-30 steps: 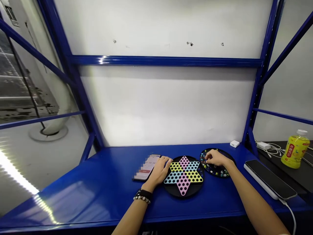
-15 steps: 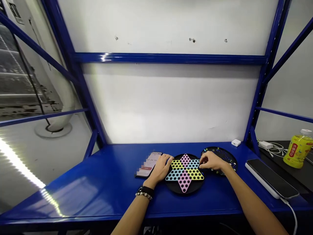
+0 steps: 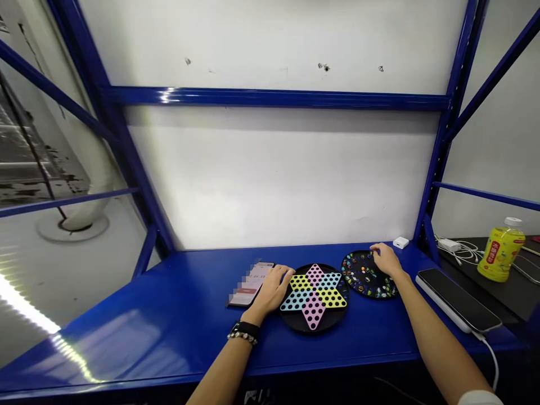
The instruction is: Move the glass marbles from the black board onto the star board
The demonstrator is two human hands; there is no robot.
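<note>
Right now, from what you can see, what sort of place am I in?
Probably a plain utility room or workshop rather than a home: a blue steel shelving rack serves as the bench, behind it is a bare, scuffed white wall, and charging cables lie on a dark side surface.

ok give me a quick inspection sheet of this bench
surface: blue steel shelf, glossy, reflecting light
job's things: star-shaped chinese checkers board; black round tray of marbles beside it
hands: left hand at the board's edge; right hand over the tray, fingers at its far edge
clutter: phone, screen partly blurred; small white box
cables: white cable from a black device
surroundings: white wall; yellow drink bottle on a dark surface
</note>
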